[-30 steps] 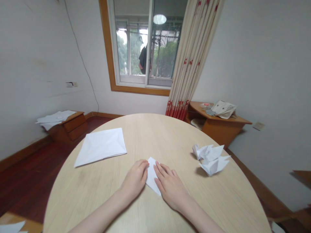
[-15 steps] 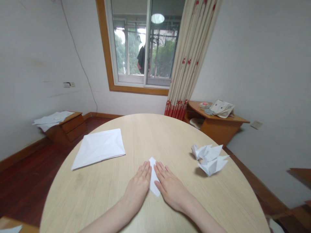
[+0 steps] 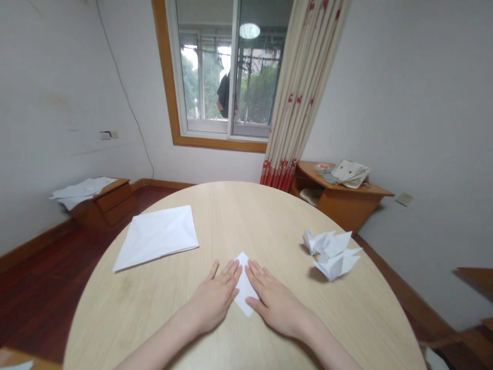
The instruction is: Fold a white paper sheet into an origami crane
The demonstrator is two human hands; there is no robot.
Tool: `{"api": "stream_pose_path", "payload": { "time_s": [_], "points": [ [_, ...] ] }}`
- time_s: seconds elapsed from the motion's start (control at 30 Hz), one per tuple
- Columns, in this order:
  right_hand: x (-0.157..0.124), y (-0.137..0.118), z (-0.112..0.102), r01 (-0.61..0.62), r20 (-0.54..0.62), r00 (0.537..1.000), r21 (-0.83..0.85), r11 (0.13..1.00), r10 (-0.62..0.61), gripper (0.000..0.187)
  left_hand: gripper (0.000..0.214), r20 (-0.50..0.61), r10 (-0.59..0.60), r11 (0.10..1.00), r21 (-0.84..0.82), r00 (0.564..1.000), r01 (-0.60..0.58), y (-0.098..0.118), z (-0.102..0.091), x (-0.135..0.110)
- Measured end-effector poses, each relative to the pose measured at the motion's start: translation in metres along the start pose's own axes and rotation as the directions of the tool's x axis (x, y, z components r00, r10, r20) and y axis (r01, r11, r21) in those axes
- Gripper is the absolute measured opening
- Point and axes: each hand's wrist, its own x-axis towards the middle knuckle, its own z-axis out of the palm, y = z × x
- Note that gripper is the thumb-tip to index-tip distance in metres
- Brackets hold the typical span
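Observation:
A small folded white paper [image 3: 244,283] lies on the round light-wood table [image 3: 246,216] near its front edge. My left hand [image 3: 215,295] lies flat on the paper's left side with the fingers stretched out. My right hand [image 3: 275,300] lies flat on its right side, fingers straight and together. Both palms press down; only the paper's middle strip and far tip show between them.
A stack of creased white sheets [image 3: 156,236] lies at the table's left. Folded paper figures [image 3: 333,252] sit at the right. Beyond stand a low wooden cabinet [image 3: 103,203] with papers, a corner desk [image 3: 342,198] with a bag, a curtain and a window.
My left fingers went from curled to flat and spread, with the thumb out. Both hands slid slightly toward me on the paper.

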Motion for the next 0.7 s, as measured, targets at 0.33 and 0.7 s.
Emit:
{"api": "stream_pose_path", "payload": {
  "time_s": [0.33, 0.7],
  "points": [
    [0.001, 0.008, -0.003, 0.067, 0.014, 0.998, -0.006, 0.998, -0.067, 0.078, 0.083, 0.088, 0.091, 0.968, -0.243, 0.992, -0.067, -0.022, -0.012, 0.007],
    [-0.003, 0.007, -0.010, 0.083, -0.059, 0.995, 0.008, 0.996, -0.083, 0.073, 0.084, 0.029, 0.083, 0.969, -0.235, 0.996, -0.074, -0.019, -0.015, 0.007]
  ]
}}
